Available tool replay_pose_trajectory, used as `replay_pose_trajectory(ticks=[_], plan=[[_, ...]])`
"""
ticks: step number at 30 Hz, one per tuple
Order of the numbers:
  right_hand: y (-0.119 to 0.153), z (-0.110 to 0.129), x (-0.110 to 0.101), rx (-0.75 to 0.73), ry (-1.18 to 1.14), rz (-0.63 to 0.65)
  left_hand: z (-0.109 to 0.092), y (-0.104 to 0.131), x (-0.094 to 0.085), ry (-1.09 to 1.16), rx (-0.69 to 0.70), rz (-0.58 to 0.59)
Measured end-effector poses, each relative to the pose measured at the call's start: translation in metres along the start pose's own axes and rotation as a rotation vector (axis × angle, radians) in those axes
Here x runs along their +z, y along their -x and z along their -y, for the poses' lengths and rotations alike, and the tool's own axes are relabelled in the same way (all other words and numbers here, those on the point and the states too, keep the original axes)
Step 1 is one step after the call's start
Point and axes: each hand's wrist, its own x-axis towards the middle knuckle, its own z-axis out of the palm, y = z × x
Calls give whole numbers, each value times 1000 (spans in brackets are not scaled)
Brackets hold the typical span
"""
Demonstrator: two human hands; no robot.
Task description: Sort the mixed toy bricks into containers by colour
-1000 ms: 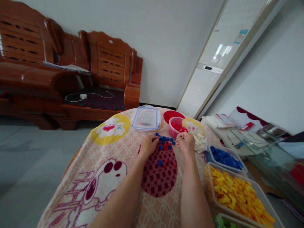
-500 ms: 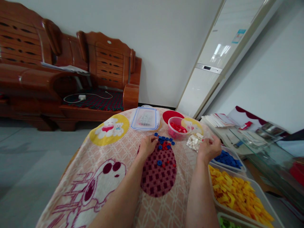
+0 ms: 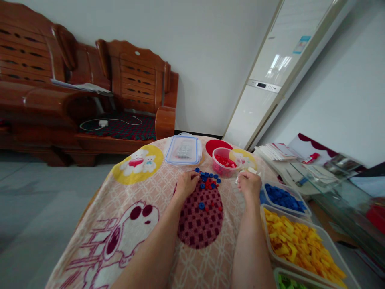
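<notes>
My left hand [image 3: 188, 184] rests on the tablecloth with its fingers curled together, just left of a cluster of small blue pieces [image 3: 205, 176]; anything inside it is hidden. Small red pieces [image 3: 209, 185] lie mixed in at the front of that cluster. One blue round piece [image 3: 201, 206] and a few red bits lie nearer to me. Over a pile of white pieces [image 3: 252, 170] is my right hand [image 3: 250, 185], fingers closed and covering most of the pile; what they grip cannot be made out.
Behind the pile stands a clear round tub [image 3: 222, 169] of red pieces, beside a red lid [image 3: 215, 145]. A blue-rimmed clear box [image 3: 183, 150] is at the back. Along the right edge are bins with blue pieces [image 3: 284, 198], yellow pieces [image 3: 300, 245] and green pieces [image 3: 288, 282].
My right hand has moved left from beside the blue bin to over the white pile, turning palm down. My left hand has stayed nearly in place.
</notes>
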Motion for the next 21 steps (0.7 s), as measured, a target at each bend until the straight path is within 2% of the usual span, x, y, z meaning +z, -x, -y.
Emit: replay_pose_trajectory(ticks=[2, 12, 18, 21], plan=[[3, 7, 4, 37, -32, 125, 0, 0, 0, 11, -3, -2], [21, 35, 29, -77, 70, 375, 3, -1, 2, 22, 8, -20], [27, 44, 40, -159, 233, 382, 2, 0, 0, 27, 13, -13], [27, 45, 38, -158, 157, 373, 1, 0, 0, 28, 9, -9]])
